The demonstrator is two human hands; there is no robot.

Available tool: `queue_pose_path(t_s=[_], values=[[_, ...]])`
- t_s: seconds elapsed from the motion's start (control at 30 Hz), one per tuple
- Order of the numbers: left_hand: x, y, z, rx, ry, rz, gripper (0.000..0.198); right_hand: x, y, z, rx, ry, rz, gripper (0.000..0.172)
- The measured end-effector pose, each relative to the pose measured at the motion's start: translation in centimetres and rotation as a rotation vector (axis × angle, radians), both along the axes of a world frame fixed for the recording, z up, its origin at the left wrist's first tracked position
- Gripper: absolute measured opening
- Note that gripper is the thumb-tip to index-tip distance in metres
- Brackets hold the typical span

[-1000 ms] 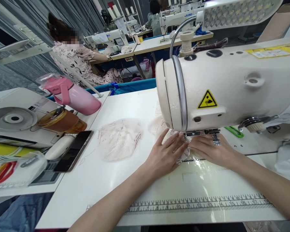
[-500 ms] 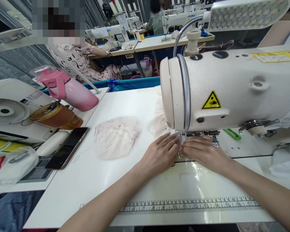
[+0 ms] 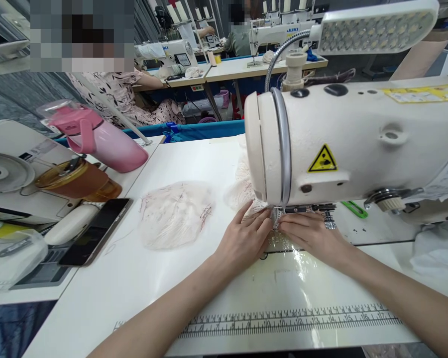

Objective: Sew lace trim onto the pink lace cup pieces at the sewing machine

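Observation:
My left hand (image 3: 244, 236) lies flat, fingers stretched out, on a small piece of white lace fabric (image 3: 246, 191) under the head of the cream sewing machine (image 3: 343, 139). My right hand (image 3: 309, 236) presses the same lace just in front of the presser foot (image 3: 328, 219), fingers flat and close together. The fingertips of both hands nearly meet at the needle area. Most of the lace is hidden under the hands and the machine head.
A pale pink lace piece (image 3: 175, 214) lies on the white table (image 3: 171, 283) to the left. Further left are a phone (image 3: 95, 231), a brown cup (image 3: 76, 181) and a pink bottle (image 3: 100, 139). Green scissors (image 3: 354, 209) lie behind the machine. A ruler strip (image 3: 283, 320) runs along the front edge. Other people sew at the back.
Both hands have slid the lace a little further away under the machine head; less of the lace shows in front of my left hand now.

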State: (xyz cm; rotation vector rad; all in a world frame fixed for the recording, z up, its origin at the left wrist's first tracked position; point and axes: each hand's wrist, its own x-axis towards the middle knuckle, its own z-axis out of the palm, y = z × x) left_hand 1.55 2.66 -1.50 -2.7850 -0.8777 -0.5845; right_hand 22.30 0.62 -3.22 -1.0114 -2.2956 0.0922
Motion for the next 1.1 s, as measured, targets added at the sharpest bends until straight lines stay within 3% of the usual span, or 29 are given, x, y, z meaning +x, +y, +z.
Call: queue_pose_path(t_s=[0.3, 0.43, 0.6, 0.93, 1.1], values=[[0.0, -0.1, -0.3, 0.025, 0.045, 0.002, 0.030, 0.0, -0.2, -0.1, -0.178, 0.176, -0.124, 0.027], [-0.1, -0.1, -0.5, 0.063, 0.049, -0.020, 0.032, -0.1, -0.2, -0.1, -0.092, 0.181, -0.220, 0.026], [-0.1, -0.2, -0.5, 0.083, 0.069, -0.031, 0.033, 0.7, 0.3, -0.6, 0.006, 0.075, -0.210, 0.021], [0.0, 0.1, -0.5, 0.064, 0.088, -0.015, 0.032, 1.3, 0.2, -2.7, 0.002, 0.070, -0.313, 0.025], [0.2, 0.2, -0.5, 0.078, 0.098, 0.006, 0.033, 1.7, -0.1, -4.2, -0.033, 0.020, -0.289, 0.029]])
